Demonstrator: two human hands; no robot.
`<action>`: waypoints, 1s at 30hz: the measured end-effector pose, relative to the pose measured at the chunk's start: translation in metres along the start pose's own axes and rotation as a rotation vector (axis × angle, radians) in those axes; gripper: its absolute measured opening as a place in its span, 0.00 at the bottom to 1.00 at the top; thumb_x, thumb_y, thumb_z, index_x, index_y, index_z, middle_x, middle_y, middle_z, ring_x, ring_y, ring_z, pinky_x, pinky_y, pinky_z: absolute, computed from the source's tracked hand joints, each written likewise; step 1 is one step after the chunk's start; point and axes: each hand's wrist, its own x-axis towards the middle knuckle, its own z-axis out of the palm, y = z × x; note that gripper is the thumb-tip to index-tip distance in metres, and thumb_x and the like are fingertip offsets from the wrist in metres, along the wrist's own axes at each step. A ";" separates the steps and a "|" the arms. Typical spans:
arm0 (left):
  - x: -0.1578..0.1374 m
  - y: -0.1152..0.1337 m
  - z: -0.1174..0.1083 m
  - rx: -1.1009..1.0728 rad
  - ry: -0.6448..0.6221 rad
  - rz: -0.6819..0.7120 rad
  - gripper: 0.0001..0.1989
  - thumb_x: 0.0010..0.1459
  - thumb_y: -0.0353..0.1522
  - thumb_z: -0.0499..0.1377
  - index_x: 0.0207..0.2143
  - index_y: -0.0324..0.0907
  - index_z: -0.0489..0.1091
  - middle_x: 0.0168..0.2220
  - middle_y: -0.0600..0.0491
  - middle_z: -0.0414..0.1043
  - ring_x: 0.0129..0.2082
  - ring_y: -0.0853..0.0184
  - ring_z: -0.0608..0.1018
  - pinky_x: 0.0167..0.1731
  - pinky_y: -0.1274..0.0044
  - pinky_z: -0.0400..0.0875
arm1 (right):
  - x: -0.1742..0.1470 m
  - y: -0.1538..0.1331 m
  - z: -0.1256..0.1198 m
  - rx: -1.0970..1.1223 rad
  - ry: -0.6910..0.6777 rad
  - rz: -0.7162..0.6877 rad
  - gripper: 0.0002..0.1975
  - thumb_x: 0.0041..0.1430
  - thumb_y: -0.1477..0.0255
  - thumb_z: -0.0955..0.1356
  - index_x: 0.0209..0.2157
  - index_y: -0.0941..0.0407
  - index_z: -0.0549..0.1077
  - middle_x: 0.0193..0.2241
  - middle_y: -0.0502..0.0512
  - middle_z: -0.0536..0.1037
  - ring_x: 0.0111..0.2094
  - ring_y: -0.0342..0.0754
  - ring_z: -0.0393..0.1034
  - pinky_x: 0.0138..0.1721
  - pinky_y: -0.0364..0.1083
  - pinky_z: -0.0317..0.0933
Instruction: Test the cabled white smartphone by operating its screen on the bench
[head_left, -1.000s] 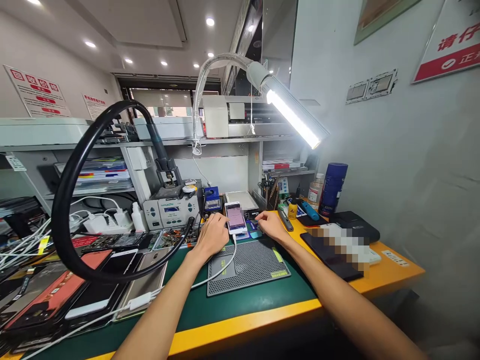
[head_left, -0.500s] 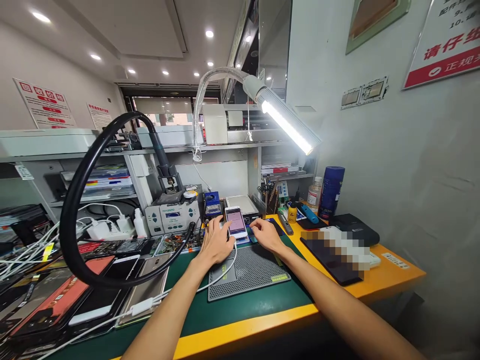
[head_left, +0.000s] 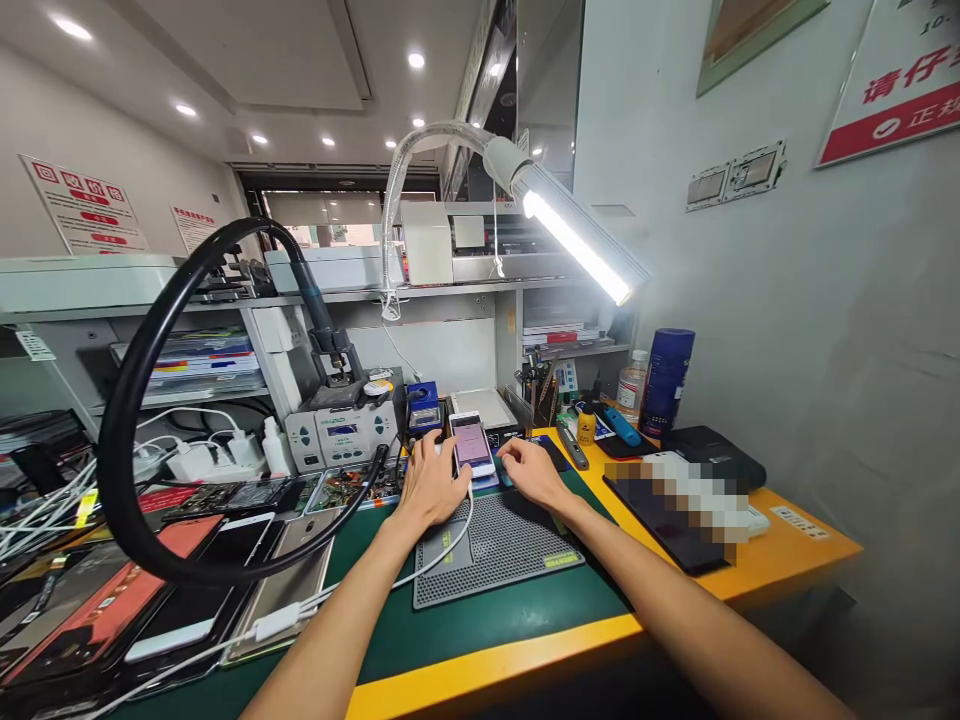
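Observation:
A white smartphone (head_left: 472, 442) with its screen lit pinkish leans back, tilted, behind the perforated grey mat. A white cable (head_left: 459, 530) runs from its lower end across the mat. My left hand (head_left: 433, 483) lies along the phone's left side, fingers stretched and apart, its thumb near the lower end where the cable meets the phone. To the right of the phone, my right hand (head_left: 531, 470) is loosely closed, fingertips curled in beside the phone's edge. I see nothing in its fingers. What lies under both palms is hidden.
The grey mat (head_left: 499, 555) lies on a green work surface. A thick black hose (head_left: 112, 440) arches on the left from a soldering station (head_left: 345, 437). Several phones and parts spread at left. A lit lamp (head_left: 574, 235) hangs above; a blue can (head_left: 666, 385) stands at right.
The view has shifted slightly. Both hands and the smartphone keep nearly the same places.

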 end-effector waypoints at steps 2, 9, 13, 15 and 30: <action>0.000 -0.003 0.001 -0.029 0.023 -0.018 0.25 0.63 0.37 0.54 0.60 0.38 0.66 0.60 0.39 0.59 0.60 0.50 0.65 0.58 0.60 0.64 | 0.000 0.000 0.000 -0.002 -0.003 0.000 0.10 0.57 0.76 0.63 0.34 0.56 0.77 0.33 0.54 0.80 0.31 0.47 0.69 0.35 0.44 0.56; 0.001 -0.005 0.003 -0.140 0.098 -0.043 0.20 0.59 0.29 0.53 0.54 0.38 0.68 0.52 0.43 0.68 0.54 0.54 0.70 0.55 0.64 0.66 | 0.001 0.004 0.001 -0.007 -0.006 -0.007 0.10 0.57 0.76 0.64 0.34 0.56 0.77 0.32 0.53 0.80 0.31 0.47 0.69 0.35 0.44 0.56; 0.002 -0.006 0.003 -0.178 0.193 -0.024 0.18 0.57 0.24 0.52 0.48 0.41 0.70 0.48 0.46 0.72 0.50 0.57 0.72 0.52 0.66 0.68 | 0.002 0.007 0.002 -0.010 0.002 0.003 0.10 0.57 0.76 0.63 0.34 0.56 0.77 0.31 0.53 0.80 0.31 0.47 0.69 0.34 0.44 0.56; 0.002 -0.005 0.002 -0.185 0.222 -0.026 0.16 0.57 0.23 0.51 0.45 0.41 0.70 0.45 0.47 0.72 0.47 0.58 0.73 0.49 0.67 0.69 | 0.002 0.006 0.001 -0.012 0.014 0.008 0.11 0.57 0.76 0.63 0.35 0.56 0.77 0.30 0.53 0.79 0.31 0.48 0.69 0.34 0.44 0.56; -0.005 0.005 -0.007 -0.149 0.378 0.031 0.14 0.56 0.28 0.57 0.45 0.43 0.69 0.47 0.45 0.69 0.51 0.55 0.69 0.54 0.64 0.68 | -0.009 -0.015 -0.013 -0.188 0.448 -0.347 0.31 0.59 0.65 0.65 0.63 0.58 0.63 0.54 0.66 0.72 0.56 0.61 0.64 0.58 0.58 0.59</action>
